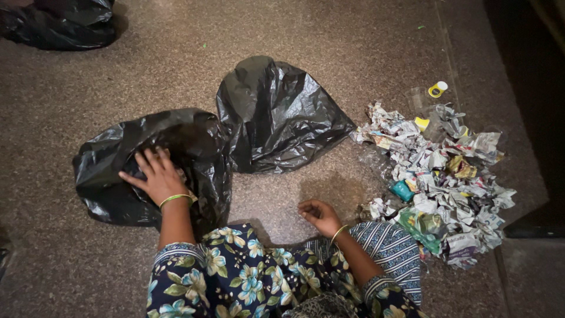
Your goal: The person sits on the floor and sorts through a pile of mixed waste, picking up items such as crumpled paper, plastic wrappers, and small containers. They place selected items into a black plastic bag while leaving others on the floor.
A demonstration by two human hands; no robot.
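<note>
A black plastic bag (112, 171) lies slumped on the speckled stone floor (329, 35) at about nine o'clock from the person's knees. It is glossy and heavily creased, with folds catching the light along its upper edge, and its mouth appears to face the person. A second black bag (276, 112) of the same glossy film sits at about twelve o'clock, puffed up into a rounded hump; its lower left edge touches the first bag.

The left hand (154, 175) rests palm down on top of the near bag, arm stretched out straight from a floral sleeve, a green bangle (175, 198) at the wrist. Its fingers are spread and fairly flat, pressing on the plastic rather than closed around it; whether a fold is pinched beneath them cannot be told.

The right hand (319, 214) hovers low over bare floor at about one o'clock, palm turned partly up, fingers loosely curled inward and holding nothing that can be seen. A thin bangle circles that wrist too.

At three o'clock lies a heap of crumpled newspaper (441, 176) mixed with wrappers and clear plastic cups, near the right hand but apart from it. A third dark bag (59, 23) sits far off at eleven o'clock.
</note>
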